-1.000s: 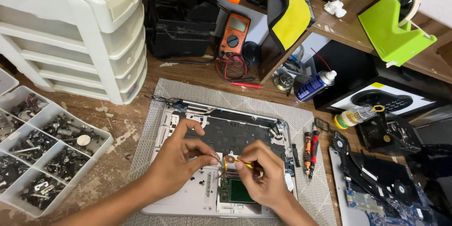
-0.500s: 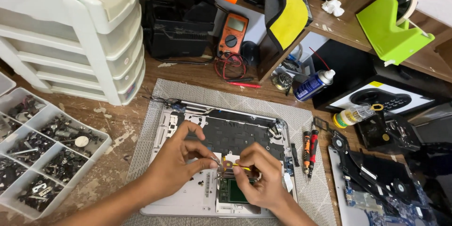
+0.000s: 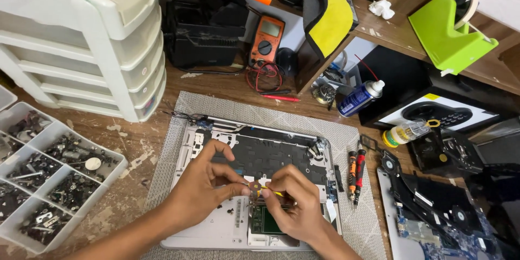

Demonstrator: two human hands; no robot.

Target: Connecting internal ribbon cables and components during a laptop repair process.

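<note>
Head view, left hand (image 3: 203, 189) fingers pinching small disc (image 3: 253, 187), right hand (image 3: 295, 206) gripping yellow tool (image 3: 271, 193).

The opened laptop base (image 3: 216, 227) lies on a mat (image 3: 357, 222) at the front middle of the worktop (image 3: 135, 151). Both hands, left hand (image 3: 203, 192) and right hand (image 3: 295, 208), rest on it. A parts tray (image 3: 16, 222) sits at the left edge, a drawer unit (image 3: 81, 38) behind it. Two screwdrivers (image 3: 355, 173) lie on the mat's right side.

orange multimeter (image 3: 266, 40), green tape dispenser (image 3: 448, 38), blue spray can (image 3: 359, 98), screw organiser tray (image 3: 49, 173)
</note>
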